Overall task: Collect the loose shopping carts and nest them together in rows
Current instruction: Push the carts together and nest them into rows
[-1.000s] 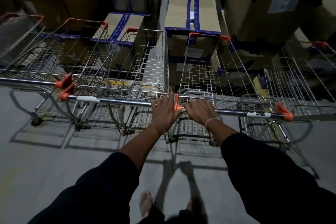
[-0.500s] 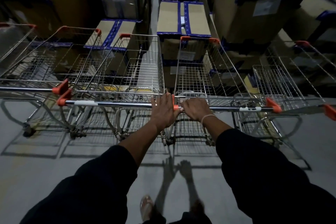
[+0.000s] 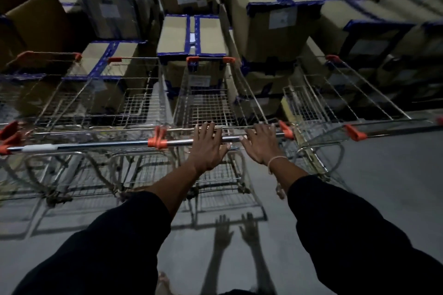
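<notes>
My left hand [image 3: 206, 148] lies flat and open on the metal handle bar [image 3: 182, 142] of the middle shopping cart [image 3: 206, 108], fingers spread and stretched forward over the bar, not curled around it. My right hand [image 3: 261, 146] rests just beside it on the same bar, also open with the fingers extended; a thin bracelet [image 3: 275, 159] circles that wrist. Both of my black sleeves [image 3: 115, 242] reach in from the bottom. The cart I touch stands in a row with others: a second cart [image 3: 124, 103] sits close on its left, with its orange handle cap [image 3: 157, 142] just beside my left hand, and further baskets overlap beyond it, though blur keeps me from telling how deeply they nest. Another cart [image 3: 318, 103] stands to the right, angled a little away. Ahead of the row, cardboard boxes [image 3: 191, 36] sealed with blue tape are stacked high. The grey floor [image 3: 371, 175] shows the shadows of my two hands.
</notes>
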